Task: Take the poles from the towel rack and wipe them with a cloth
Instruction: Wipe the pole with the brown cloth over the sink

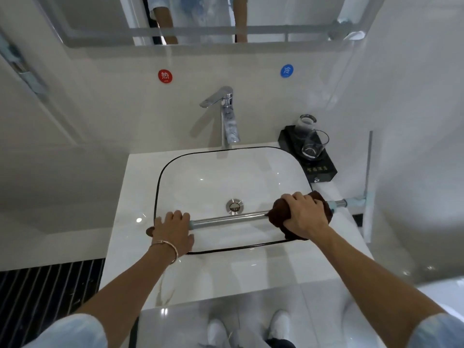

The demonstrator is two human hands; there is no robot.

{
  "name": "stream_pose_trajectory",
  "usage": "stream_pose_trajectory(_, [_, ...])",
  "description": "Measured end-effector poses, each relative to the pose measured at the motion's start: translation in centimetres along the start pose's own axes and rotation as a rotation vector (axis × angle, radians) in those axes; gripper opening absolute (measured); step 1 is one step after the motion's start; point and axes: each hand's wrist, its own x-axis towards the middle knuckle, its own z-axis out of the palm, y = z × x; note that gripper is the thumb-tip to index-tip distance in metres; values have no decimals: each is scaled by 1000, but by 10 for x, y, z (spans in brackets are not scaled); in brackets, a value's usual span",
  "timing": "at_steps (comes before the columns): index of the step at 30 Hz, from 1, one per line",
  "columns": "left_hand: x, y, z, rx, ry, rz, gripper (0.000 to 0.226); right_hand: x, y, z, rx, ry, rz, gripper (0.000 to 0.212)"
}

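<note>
A chrome pole lies level across the front of the white basin. My left hand grips the pole's left end, with a brown end cap poking out past it. My right hand holds a dark brown cloth wrapped round the pole near its right end. Beyond the cloth, the pole's right tip with a pale blue collar sticks out over the counter. A towel rack with pale blue fittings is mounted on the right wall.
A chrome tap stands behind the basin. A black tray with two glasses sits at the back right of the counter. Another rack hangs on the left wall. A mirror hangs above, and a dark slatted floor lies lower left.
</note>
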Motion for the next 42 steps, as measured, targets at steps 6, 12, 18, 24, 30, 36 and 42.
stream_pose_trajectory(6, [26, 95, -36, -160, -56, 282, 57, 0, -4, 0, 65, -41, -55, 52])
stream_pose_trajectory(12, [47, 153, -47, -253, -142, 279, 45, -1, 15, -28, 309, -192, -109, 55])
stream_pose_trajectory(18, [48, 143, -52, -273, -37, 303, 35, 12, 27, -65, 100, -19, -184, 56])
stream_pose_trajectory(24, [46, 95, -60, -333, -24, 258, 34, 23, -11, -80, -47, 53, -277, 54])
stream_pose_trajectory(30, [36, 56, -40, -378, -85, 206, 19, 30, -36, -59, -236, 31, -335, 52])
stream_pose_trajectory(36, [35, 46, -28, -349, -41, 216, 26, 45, -44, -55, -319, 91, -371, 55])
stream_pose_trajectory(42, [37, 38, -21, -325, -12, 255, 28, 54, -46, -63, -358, 284, -392, 73])
